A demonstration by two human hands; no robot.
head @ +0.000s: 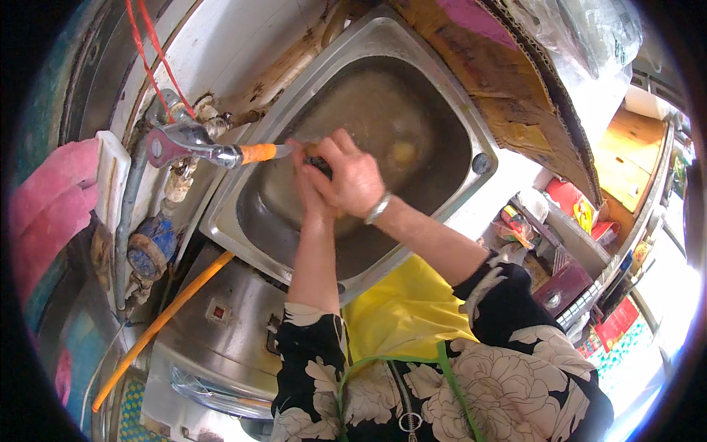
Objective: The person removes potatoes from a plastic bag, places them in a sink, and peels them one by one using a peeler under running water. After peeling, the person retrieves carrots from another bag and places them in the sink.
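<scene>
Both hands are together over a stainless steel sink (353, 284), close to the tap's outlet. My left hand (315, 190) lies under and beside my right hand (351, 177), which wears a metal bracelet at the wrist. Between them shows part of a small dark object (318, 164), mostly hidden by the fingers; its kind cannot be told. Water runs from the metal tap (193, 146), fitted with an orange sleeve, towards the fingertips. Cloudy water stands in the sink, and a blurred yellowish round thing (404, 153) shows in it.
Cardboard (497, 83) stands along the sink's far right side. Pipes and a blue water meter (152, 248) are at the left, near a pink cloth (55, 199). An orange hose (165, 326) crosses the metal surface below. A yellow apron (403, 304) touches the sink's near edge.
</scene>
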